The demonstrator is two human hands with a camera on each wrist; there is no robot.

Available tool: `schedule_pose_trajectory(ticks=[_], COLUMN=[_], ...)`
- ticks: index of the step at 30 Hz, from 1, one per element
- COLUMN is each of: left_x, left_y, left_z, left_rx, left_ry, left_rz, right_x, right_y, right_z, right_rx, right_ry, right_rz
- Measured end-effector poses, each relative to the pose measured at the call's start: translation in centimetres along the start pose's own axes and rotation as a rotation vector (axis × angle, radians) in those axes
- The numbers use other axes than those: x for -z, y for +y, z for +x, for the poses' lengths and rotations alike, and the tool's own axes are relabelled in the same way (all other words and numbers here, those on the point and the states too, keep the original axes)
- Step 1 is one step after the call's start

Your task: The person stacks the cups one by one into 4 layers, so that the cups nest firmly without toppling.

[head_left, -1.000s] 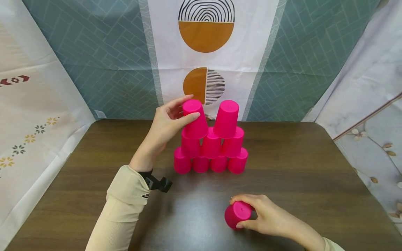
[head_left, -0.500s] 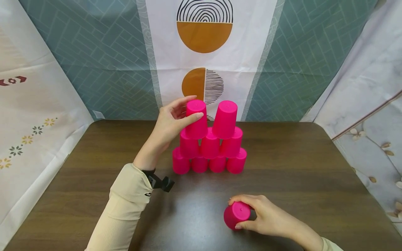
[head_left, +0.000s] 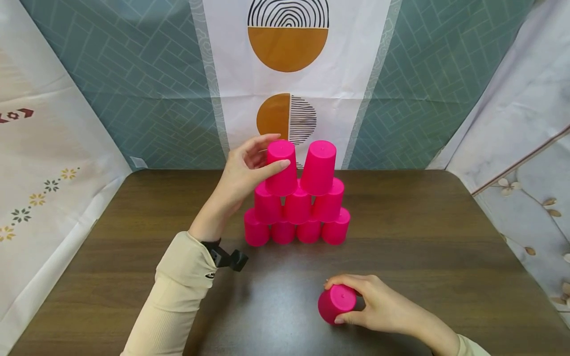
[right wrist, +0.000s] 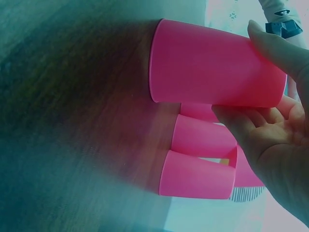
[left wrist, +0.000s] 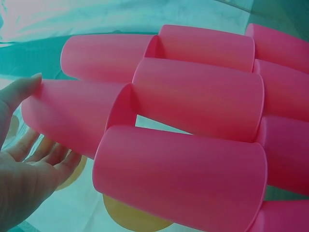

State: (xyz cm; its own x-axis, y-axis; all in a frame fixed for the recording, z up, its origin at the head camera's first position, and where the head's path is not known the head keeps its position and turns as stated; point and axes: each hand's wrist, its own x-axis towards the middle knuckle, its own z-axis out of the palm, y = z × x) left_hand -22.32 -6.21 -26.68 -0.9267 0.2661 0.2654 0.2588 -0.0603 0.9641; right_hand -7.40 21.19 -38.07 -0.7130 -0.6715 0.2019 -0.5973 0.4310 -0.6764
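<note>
Upside-down pink cups stand in a stack in the middle of the head view, with several in the bottom row (head_left: 257,231), three in the middle row (head_left: 297,205) and two on top. My left hand (head_left: 242,170) holds the top-left cup (head_left: 281,173), thumb in front and fingers behind; in the left wrist view that cup (left wrist: 72,113) spans two middle-row cups. Beside it stands the top-right cup (head_left: 319,168), slightly apart. Nearer the front, my right hand (head_left: 378,304) grips another upside-down cup (head_left: 337,304) by its sides. Whether its rim touches the table is unclear.
Everything stands on a dark brown wooden table (head_left: 414,237). Behind its far edge hangs a patterned green and white cloth (head_left: 169,99), with pale cloths at the left (head_left: 53,148) and right (head_left: 525,148). A black wrist camera (head_left: 229,258) sits on my left wrist.
My left hand has shifted the top-left cup slightly right, closer to the other top cup. The right hand and its cup have stayed nearly still.
</note>
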Motion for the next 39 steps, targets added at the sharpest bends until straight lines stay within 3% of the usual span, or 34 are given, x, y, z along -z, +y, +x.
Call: schedule_pose_trajectory(ticks=[10,28,34,39], left_x=[-0.1,0.2,0.3,0.5], left_y=[0.0,-0.5,-0.5,-0.6], left_z=[-0.1,-0.7,-1.1,-1.3], left_rx=[-0.012,-0.038,-0.011,0.004], left_ry=[-0.040,-0.072,-0.067,-0.065], left_rz=[-0.035,0.108,0.159,0.189], right_x=[0.1,-0.3,-0.3,-0.5], right_y=[-0.1,0.2,0.3,0.7], right_z=[0.1,0.0,-0.2,-0.5], right_rx=[-0.012,-0.032,-0.069,-0.045], right_ry=[-0.024,0.025,-0.022,-0.036], right_rz=[0.023,0.008,0.001,-0.022])
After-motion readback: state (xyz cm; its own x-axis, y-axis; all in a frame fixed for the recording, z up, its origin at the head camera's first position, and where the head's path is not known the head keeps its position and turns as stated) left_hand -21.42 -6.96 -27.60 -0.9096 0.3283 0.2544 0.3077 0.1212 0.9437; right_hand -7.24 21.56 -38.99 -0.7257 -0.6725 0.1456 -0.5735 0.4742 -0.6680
